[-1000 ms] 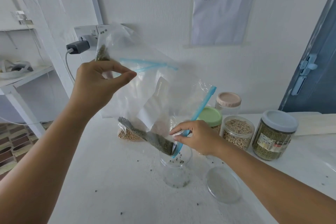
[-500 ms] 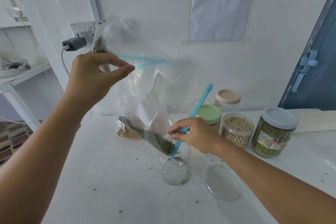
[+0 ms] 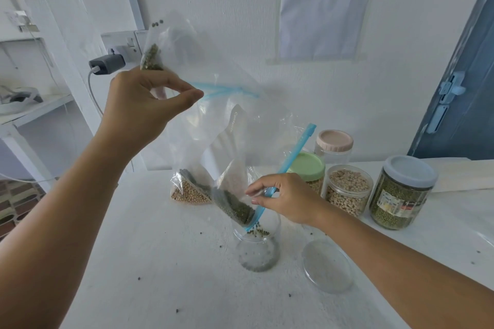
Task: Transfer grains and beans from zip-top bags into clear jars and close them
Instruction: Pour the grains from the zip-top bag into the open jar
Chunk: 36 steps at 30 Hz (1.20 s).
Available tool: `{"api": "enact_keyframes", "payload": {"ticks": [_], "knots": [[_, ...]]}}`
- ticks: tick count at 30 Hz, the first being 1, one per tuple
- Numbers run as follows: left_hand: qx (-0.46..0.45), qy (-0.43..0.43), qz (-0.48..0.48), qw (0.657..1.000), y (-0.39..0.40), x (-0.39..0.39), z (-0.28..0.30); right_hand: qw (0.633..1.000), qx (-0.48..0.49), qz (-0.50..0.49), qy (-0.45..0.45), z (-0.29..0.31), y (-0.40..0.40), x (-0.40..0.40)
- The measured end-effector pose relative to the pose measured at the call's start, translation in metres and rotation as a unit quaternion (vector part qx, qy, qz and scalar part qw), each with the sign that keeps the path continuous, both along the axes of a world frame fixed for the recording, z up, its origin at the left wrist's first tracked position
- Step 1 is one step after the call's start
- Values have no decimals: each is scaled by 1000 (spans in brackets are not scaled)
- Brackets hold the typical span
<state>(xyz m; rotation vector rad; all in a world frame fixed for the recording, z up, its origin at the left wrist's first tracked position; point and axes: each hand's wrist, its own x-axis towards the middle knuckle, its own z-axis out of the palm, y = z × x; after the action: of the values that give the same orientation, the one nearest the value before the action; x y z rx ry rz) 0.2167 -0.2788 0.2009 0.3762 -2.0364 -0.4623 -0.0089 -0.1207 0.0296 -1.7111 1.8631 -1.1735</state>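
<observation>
Zip-top bag (image 3: 213, 125) is pinched at its upper corner by left hand (image 3: 144, 104) and at its blue zip by right hand (image 3: 283, 199). Green beans are tipped into open jar (image 3: 258, 246), nearly empty, at 6 o'clock of the bag; lid (image 3: 328, 266) lies at its 3 o'clock, closure pending. Filled jars (image 3: 401, 195) stand at 2 o'clock.

Soft, even daylight washes my view pale and slightly bluish. Shadows under my arms on the table (image 3: 165, 262) are faint. The wide lens bends the door (image 3: 465, 67) and shelf (image 3: 34, 112) at the edges; the wall notice (image 3: 324, 5) reads blurry.
</observation>
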Motion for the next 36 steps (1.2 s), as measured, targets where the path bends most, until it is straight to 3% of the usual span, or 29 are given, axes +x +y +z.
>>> {"api": "enact_keyframes", "payload": {"ticks": [36], "knots": [[7,-4,-2,1000,-4,1,-3,1000,-7,-5,15,-3,-1,-1]]}}
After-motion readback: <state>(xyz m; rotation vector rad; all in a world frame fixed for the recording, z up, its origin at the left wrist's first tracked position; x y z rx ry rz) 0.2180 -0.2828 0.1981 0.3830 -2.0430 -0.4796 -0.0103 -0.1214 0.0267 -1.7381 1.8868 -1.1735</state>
